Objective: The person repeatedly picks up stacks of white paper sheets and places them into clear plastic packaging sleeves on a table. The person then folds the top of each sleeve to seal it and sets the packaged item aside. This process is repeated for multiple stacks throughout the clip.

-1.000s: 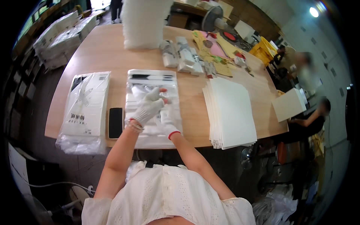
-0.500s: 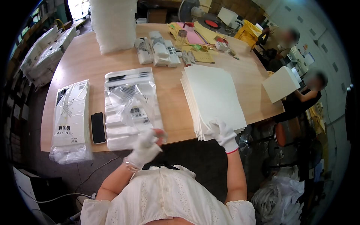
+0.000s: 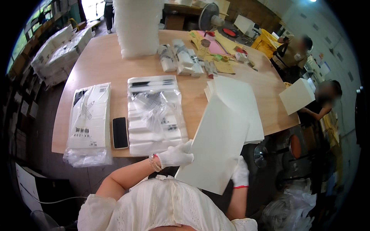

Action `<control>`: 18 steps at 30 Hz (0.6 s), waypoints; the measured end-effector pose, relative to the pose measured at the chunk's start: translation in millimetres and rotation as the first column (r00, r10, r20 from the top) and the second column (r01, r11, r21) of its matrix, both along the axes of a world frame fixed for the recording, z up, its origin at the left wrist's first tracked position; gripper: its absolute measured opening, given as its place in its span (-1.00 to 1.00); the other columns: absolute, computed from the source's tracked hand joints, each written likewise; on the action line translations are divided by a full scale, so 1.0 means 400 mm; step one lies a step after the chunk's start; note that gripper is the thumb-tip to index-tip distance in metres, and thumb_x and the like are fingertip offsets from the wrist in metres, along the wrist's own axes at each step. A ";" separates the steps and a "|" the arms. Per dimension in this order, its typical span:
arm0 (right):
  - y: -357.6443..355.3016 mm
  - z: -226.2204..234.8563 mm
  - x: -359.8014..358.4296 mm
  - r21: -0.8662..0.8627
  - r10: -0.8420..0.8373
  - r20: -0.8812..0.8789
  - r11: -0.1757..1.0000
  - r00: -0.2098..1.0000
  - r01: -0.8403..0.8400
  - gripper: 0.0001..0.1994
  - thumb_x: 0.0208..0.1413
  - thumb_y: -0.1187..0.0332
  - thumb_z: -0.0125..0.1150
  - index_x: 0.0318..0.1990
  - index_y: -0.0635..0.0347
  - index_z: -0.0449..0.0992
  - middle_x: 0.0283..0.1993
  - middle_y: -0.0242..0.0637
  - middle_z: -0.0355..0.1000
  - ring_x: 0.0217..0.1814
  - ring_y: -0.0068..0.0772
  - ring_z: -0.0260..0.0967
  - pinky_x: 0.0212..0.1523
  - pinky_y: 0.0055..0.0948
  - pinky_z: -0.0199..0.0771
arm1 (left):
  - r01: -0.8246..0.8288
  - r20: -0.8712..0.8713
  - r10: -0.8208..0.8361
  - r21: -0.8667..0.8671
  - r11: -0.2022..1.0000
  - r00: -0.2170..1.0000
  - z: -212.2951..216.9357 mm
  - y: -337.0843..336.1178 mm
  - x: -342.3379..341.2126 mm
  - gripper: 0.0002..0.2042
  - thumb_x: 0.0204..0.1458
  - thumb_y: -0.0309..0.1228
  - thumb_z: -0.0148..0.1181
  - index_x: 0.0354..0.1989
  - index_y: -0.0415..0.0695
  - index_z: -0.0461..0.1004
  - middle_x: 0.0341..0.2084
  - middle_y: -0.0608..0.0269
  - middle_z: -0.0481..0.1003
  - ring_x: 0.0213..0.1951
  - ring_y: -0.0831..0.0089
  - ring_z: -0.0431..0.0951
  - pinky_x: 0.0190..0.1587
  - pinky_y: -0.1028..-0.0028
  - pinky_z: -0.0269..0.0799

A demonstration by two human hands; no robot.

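A sheaf of white paper (image 3: 217, 144), tilted and partly past the table's near edge, is held between my two hands. My left hand (image 3: 175, 154), in a white glove, grips its left edge; its thumb and fingers lie against the paper. At the lower right edge is my right hand (image 3: 240, 173), also gloved, closed on the paper with its fingers partly hidden. Behind the sheaf, more stacked white paper (image 3: 254, 111) lies on the table. Left of it are flat clear plastic bags (image 3: 156, 134) with dark print.
A phone (image 3: 120, 133) lies between the bags and a plastic-wrapped paper pack (image 3: 90, 119). A tall white stack (image 3: 138, 30), several small packs (image 3: 181, 54) and yellow papers (image 3: 223, 67) occupy the table's far side. Two people (image 3: 325, 96) sit at the right.
My hands have lifted a sheaf off the stack and drawn it toward me. The reddish object near my left hand no longer shows. The view has shifted, and a person now stands at the far doorway.
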State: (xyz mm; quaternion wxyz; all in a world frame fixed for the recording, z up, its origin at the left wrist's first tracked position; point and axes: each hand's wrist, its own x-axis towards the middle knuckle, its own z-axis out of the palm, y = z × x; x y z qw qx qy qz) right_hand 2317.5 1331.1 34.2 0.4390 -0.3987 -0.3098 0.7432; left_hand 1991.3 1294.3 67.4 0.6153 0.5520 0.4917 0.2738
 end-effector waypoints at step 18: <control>-0.038 -0.024 -0.410 0.105 -0.378 0.922 0.461 -0.088 -0.881 -0.70 -0.05 0.32 0.08 -0.13 0.23 0.45 -0.21 -0.10 0.45 -0.30 -0.08 0.43 -0.26 -0.27 0.46 | -0.103 -0.331 0.438 0.688 0.718 0.836 0.045 0.059 -0.105 -0.54 -0.20 -0.38 0.18 -0.04 -0.17 0.36 -0.34 -0.02 0.45 -0.19 0.07 0.45 -0.12 0.22 0.36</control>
